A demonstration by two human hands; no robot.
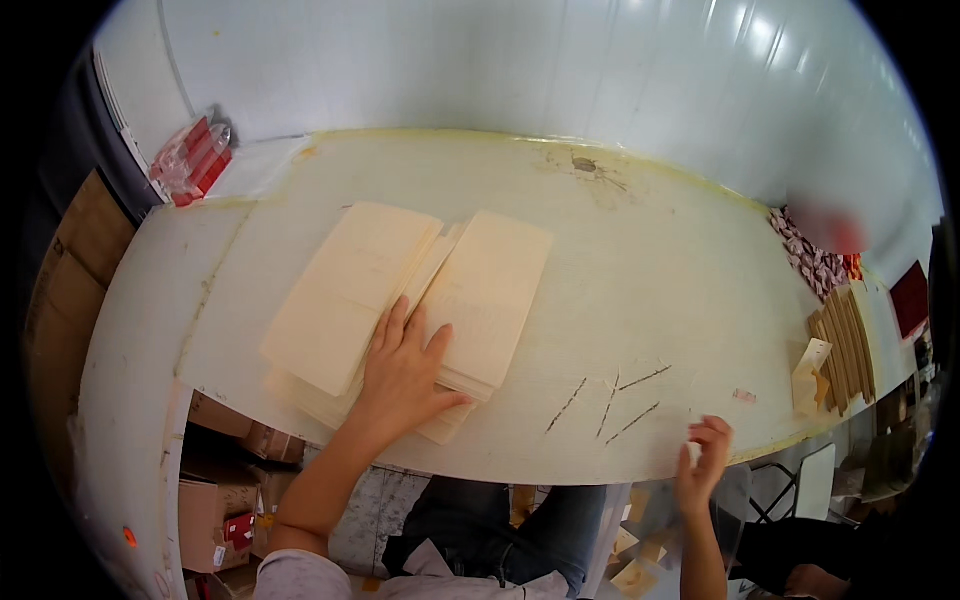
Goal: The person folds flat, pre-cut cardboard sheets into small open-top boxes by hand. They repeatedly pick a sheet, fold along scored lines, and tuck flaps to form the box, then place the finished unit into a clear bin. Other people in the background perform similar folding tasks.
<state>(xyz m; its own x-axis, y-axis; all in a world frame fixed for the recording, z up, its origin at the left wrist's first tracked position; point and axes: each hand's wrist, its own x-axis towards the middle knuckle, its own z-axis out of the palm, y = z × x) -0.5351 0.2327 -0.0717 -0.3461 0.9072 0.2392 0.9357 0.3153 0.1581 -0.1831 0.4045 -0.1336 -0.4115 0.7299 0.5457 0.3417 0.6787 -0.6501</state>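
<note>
Two stacks of cream card or paper sheets lie side by side on the table, the left stack (345,290) and the right stack (490,300), both slanted. More sheets show between and beneath them. My left hand (400,365) rests on the sheets near the gap between the stacks, palm down, its fingers spread and the thumb stretched toward the right. Over the table's front edge, well right of the stacks, hovers my right hand (706,455). Its fingers are loosely curled and slightly blurred, with the thumb apart, and I see nothing between them.
Dark marks (610,405) run across the tabletop (650,280) near its front edge. Upright brown boards (845,345) stand at the right end. Red packages in clear plastic (195,160) sit at the far left. Cardboard boxes (215,510) are stored below the table.
</note>
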